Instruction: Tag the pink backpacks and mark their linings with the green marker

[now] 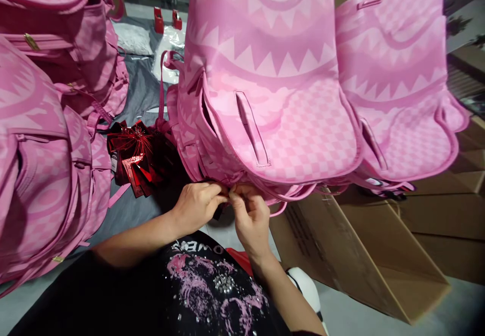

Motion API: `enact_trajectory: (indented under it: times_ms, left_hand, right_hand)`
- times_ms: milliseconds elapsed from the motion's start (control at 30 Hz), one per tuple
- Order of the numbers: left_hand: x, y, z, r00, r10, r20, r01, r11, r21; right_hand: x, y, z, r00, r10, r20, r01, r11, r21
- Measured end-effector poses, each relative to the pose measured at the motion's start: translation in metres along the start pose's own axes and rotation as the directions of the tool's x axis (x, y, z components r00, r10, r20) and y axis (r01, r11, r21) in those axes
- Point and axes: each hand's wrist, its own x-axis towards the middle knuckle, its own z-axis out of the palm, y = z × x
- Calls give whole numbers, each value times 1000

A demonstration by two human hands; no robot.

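A large pink backpack (261, 88) with a checkered flap and a zigzag tooth print lies in front of me. Both hands meet at its near lower edge. My left hand (199, 204) pinches something small there, its fingertips almost touching those of the right. My right hand (250, 217) is also closed in a pinch; what sits between the fingertips is too small to make out. Left of the backpack lies a pile of shiny red and black hang tags (138, 156) with thin red strings.
More pink backpacks stand at the left (34, 174) and far left (68, 38), with another backpack (397, 83) at the right. Below that one, an open cardboard box (364, 255) stands on the floor. White plastic packets (134, 39) and red tape dispensers (158, 20) lie farther back.
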Motion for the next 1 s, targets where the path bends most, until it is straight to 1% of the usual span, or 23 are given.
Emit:
enact_trajectory:
  times_ms: [67,133,233,300,400,467,533,567,700,733,833,867,933,1000]
  left_hand:
    - [-1,-1,1,1000,26,-11,-26,998,63]
    - [-1,0,2,1000,10,-11,-9,995,95]
    - [1,3,3,999,-32,-26,34,995,97]
    - [3,4,3,999,-32,-34,35,995,93]
    - [3,4,0,999,36,-6,-35,996,81]
    - [1,2,-2,993,106,48,-108,993,38]
    - [-1,1,-3,987,138,88,-137,990,-16]
    - [-1,1,-3,988,125,86,-123,992,-32]
    - [-2,5,-1,1000,0,-13,0,1000,-5]
    - [-2,6,-1,1000,-2,-11,2,1000,0]
    - [-2,8,-2,995,67,67,-66,998,-19]
    - [-2,8,-2,994,80,71,-78,997,-26]
    - [-3,8,-1,998,60,17,-59,998,-10]
    - [-3,8,0,999,19,-43,-18,999,42]
  right_hand:
    - [-1,-1,0,1000,-2,-1,2,1000,-5]
    - [-2,-1,1,1000,-18,-3,18,1000,-16]
    - [-4,-2,2,998,-57,-14,56,998,-33]
    - [-4,-3,2,998,-60,-30,60,998,-29]
    - [-5,-4,3,997,-47,-60,46,999,-12]
    - [-6,-5,4,996,-39,-74,38,999,-14]
    - [-8,-5,4,997,-21,-74,19,999,-26]
    - [-8,-5,4,997,-9,-72,6,1000,-31]
    - [-9,-5,4,997,24,-75,-25,999,-24]
    - [-9,-6,4,997,20,-77,-21,1000,-20]
    - [-9,-8,3,997,1,-71,-2,1000,-8]
    - [-9,-8,3,998,-6,-65,6,1000,-2]
    - [-9,-10,2,998,-22,-56,23,1000,5]
    - [-8,-11,2,998,-33,-62,34,999,8]
